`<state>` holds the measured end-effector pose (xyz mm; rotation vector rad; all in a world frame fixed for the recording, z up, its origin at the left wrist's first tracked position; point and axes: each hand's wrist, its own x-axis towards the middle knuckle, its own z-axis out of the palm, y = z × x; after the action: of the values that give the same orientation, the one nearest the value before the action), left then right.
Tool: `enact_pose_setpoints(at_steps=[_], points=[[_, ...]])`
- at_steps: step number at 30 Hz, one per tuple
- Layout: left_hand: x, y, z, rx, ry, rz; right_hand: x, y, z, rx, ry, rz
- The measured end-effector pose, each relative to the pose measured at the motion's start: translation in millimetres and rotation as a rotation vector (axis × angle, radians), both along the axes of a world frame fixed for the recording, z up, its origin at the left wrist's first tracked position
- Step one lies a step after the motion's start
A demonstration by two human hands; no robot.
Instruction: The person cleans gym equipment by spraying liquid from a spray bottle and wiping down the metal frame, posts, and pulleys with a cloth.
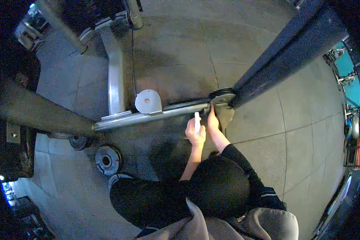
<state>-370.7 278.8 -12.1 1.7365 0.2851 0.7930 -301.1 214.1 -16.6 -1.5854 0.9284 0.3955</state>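
Observation:
My left hand (195,132) is closed around a slim white object (197,123), its upper end pointing up towards a metal bar; I cannot make out its kind. Just to the right, my right hand (214,119) reaches up to the right end of the silver floor bar (148,118) of a gym machine. Its fingers look stretched out against the bar beside a dark pulley (223,96); the fingertips are partly hidden. A pale bracket-like piece (226,116) lies right beside this hand. Bright light falls on both hands.
A round grey pulley cover (148,102) sits on the bar. A thick dark post (284,52) rises to the right, another tube (48,108) to the left. Weight plates (107,160) lie near my knee on the tiled floor (260,156). A cable (133,60) hangs behind.

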Motion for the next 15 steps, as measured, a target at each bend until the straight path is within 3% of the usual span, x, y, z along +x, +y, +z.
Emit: enact_pose_setpoints(at_steps=[3,5,7,9,13,15], points=[[1,0,-2,0.016,0.009,0.009,0,-4,-15,0.092,0.002,0.002],[1,-4,-4,0.051,0.012,0.001,3,-1,-26,0.102,0.027,0.241],[1,-3,-9,0.006,0.057,0.038,2,10,-29,0.156,-0.022,0.311],[3,0,-7,0.082,0.006,0.029,-6,14,26,0.108,-0.086,0.317],[2,-3,-3,0.068,0.041,-0.023,-5,7,3,0.052,-0.043,0.074],[0,-4,-3,0.078,0.082,-0.024,-3,-7,4,0.175,0.021,-0.088]])
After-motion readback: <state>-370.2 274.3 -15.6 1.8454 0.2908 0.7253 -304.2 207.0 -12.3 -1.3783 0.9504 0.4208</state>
